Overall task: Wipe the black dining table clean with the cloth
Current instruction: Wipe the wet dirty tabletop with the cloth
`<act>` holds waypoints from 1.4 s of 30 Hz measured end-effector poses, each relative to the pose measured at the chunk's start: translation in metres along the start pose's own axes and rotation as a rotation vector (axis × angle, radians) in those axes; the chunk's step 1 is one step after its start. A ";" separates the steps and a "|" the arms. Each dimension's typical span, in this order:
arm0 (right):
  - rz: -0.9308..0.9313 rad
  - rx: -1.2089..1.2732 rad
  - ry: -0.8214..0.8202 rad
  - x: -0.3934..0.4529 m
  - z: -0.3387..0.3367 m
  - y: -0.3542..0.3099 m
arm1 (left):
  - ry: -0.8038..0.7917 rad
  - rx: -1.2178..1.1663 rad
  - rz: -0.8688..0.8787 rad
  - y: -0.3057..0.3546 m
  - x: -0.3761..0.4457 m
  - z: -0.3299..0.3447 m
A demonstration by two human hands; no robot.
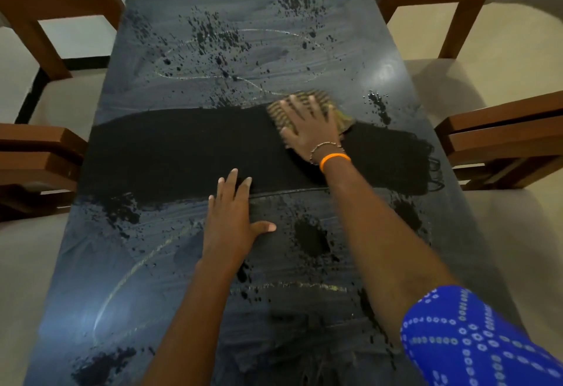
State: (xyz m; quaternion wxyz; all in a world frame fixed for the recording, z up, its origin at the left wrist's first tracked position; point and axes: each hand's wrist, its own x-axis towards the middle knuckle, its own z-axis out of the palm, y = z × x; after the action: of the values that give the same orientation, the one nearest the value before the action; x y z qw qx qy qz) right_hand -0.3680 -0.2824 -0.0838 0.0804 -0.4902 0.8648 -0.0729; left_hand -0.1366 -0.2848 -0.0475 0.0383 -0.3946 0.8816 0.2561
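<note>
The black dining table (170, 59) fills the view, dusty grey with dark wet splashes and faint chalky curves. A wide clean black band runs across its middle. My right hand (310, 129) lies flat with spread fingers on a yellow-green striped cloth (316, 100), pressing it onto the table at the band's upper edge, right of centre. The cloth is mostly hidden under the hand and looks blurred. My left hand (234, 221) rests flat on the table nearer to me, fingers straight, thumb out to the right.
Brown wooden chairs with pale seats flank the table: two on the left (39, 157) and two on the right (499, 138). A pale floor shows around them. My blue patterned sleeve (469, 337) is at the lower right.
</note>
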 end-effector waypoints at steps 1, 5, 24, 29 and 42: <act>0.063 -0.008 0.022 -0.002 -0.005 0.028 | 0.003 0.007 0.029 0.008 -0.001 0.004; 0.351 0.031 0.044 -0.013 -0.026 0.128 | -0.061 0.107 0.113 0.036 0.000 0.023; 0.586 -0.006 0.131 -0.148 -0.011 0.102 | -0.095 0.024 0.066 0.045 0.000 0.027; 0.297 0.022 0.083 -0.108 0.001 0.023 | -0.103 0.075 0.057 0.049 0.002 0.027; 0.387 -0.035 0.107 -0.187 -0.018 0.138 | -0.098 0.133 0.072 0.049 -0.004 0.025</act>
State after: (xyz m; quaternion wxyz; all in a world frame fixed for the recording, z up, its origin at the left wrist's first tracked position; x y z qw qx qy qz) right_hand -0.3924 -0.0511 -0.0816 0.0384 -0.3119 0.9470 -0.0670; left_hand -0.1722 -0.2434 -0.0474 0.0983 -0.3464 0.9073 0.2169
